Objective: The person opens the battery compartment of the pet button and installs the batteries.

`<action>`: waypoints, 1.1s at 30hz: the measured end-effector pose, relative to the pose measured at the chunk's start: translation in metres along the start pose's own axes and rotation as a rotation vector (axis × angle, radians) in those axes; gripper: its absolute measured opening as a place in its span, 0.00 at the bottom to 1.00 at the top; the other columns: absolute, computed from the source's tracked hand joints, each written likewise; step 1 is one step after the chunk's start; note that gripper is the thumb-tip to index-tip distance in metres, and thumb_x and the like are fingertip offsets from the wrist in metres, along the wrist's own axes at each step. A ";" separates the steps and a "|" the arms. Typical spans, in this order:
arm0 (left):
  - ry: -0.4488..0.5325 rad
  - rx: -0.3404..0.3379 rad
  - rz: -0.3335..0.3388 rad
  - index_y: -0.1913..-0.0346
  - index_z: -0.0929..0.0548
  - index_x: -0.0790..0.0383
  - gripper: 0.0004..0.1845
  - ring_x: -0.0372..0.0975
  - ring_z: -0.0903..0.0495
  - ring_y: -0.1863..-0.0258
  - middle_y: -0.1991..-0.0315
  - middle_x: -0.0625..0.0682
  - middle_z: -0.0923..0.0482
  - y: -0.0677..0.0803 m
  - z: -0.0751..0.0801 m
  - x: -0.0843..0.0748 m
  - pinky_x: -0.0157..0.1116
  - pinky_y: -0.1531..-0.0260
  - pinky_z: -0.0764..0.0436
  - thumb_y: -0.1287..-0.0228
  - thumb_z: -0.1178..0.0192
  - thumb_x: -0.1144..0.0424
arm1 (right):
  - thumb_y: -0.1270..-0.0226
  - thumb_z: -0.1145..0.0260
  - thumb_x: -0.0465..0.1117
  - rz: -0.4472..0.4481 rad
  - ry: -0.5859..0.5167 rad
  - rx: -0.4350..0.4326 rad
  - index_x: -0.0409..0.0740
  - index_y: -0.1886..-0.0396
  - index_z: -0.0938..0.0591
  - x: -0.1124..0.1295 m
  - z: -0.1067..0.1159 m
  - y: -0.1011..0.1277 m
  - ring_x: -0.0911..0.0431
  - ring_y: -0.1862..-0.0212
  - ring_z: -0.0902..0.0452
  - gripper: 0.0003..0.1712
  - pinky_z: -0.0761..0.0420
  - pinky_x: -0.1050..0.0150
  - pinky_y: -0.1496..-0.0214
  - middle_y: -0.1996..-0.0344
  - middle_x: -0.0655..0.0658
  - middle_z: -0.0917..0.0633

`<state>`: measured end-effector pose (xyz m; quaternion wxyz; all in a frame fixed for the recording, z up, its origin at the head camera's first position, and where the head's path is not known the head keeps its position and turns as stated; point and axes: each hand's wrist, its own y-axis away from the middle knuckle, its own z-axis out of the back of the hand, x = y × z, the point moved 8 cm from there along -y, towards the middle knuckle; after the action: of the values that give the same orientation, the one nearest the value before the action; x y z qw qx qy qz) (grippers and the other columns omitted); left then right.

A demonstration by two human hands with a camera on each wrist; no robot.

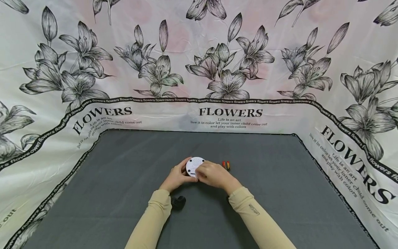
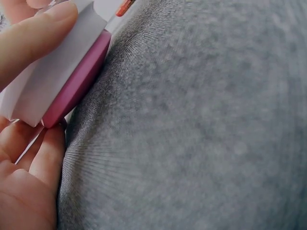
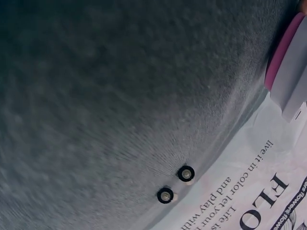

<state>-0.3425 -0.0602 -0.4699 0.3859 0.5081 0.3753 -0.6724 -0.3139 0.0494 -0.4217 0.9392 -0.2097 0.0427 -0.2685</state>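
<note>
The left hand [image 1: 176,177] curls its fingers [image 2: 33,36] round the left edge of a white disc [image 1: 194,165] with a pink rim, held on the grey mat [image 1: 124,173]. The right hand [image 1: 214,174] covers the disc's right side, gripping it. Two batteries [image 1: 226,165] lie just right.

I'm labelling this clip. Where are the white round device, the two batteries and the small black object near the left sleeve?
white round device [image 1: 194,164]: head view, on its perforated top face.
two batteries [image 1: 226,165]: head view, on the pair's middle.
small black object [image 1: 178,202]: head view, on its centre.
</note>
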 end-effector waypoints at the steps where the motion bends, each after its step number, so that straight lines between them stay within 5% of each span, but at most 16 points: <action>1: 0.003 -0.001 0.000 0.29 0.46 0.64 0.49 0.46 0.33 0.39 0.35 0.61 0.39 0.000 0.000 0.000 0.39 0.48 0.26 0.53 0.28 0.69 | 0.39 0.34 0.41 -0.009 -0.017 -0.003 0.46 0.62 0.16 -0.001 0.000 0.001 0.58 0.58 0.24 0.07 0.22 0.64 0.55 0.63 0.51 0.17; 9: -0.010 0.007 -0.002 0.29 0.46 0.62 0.49 0.46 0.34 0.39 0.34 0.61 0.40 0.003 -0.002 -0.001 0.39 0.47 0.27 0.52 0.28 0.69 | 0.41 0.32 0.44 -0.066 -0.047 -0.035 0.39 0.56 0.18 -0.007 -0.006 0.007 0.54 0.57 0.28 0.17 0.23 0.63 0.56 0.59 0.46 0.21; 23: 0.033 0.019 -0.007 0.29 0.48 0.66 0.50 0.47 0.34 0.39 0.35 0.62 0.39 0.000 -0.001 0.002 0.37 0.48 0.26 0.53 0.28 0.71 | 0.41 0.32 0.42 -0.050 -0.045 -0.047 0.41 0.60 0.15 -0.007 -0.005 0.009 0.56 0.61 0.31 0.12 0.25 0.65 0.63 0.63 0.46 0.24; 33: 0.023 0.018 -0.015 0.29 0.48 0.67 0.51 0.47 0.34 0.39 0.34 0.61 0.40 0.000 -0.001 0.001 0.41 0.47 0.27 0.54 0.28 0.70 | 0.44 0.29 0.43 -0.181 -0.115 0.071 0.41 0.58 0.16 -0.012 -0.009 0.007 0.58 0.61 0.32 0.15 0.25 0.68 0.63 0.63 0.48 0.24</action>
<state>-0.3421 -0.0590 -0.4707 0.3720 0.5164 0.3776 -0.6726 -0.3220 0.0578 -0.4330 0.9188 -0.1942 -0.0397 -0.3412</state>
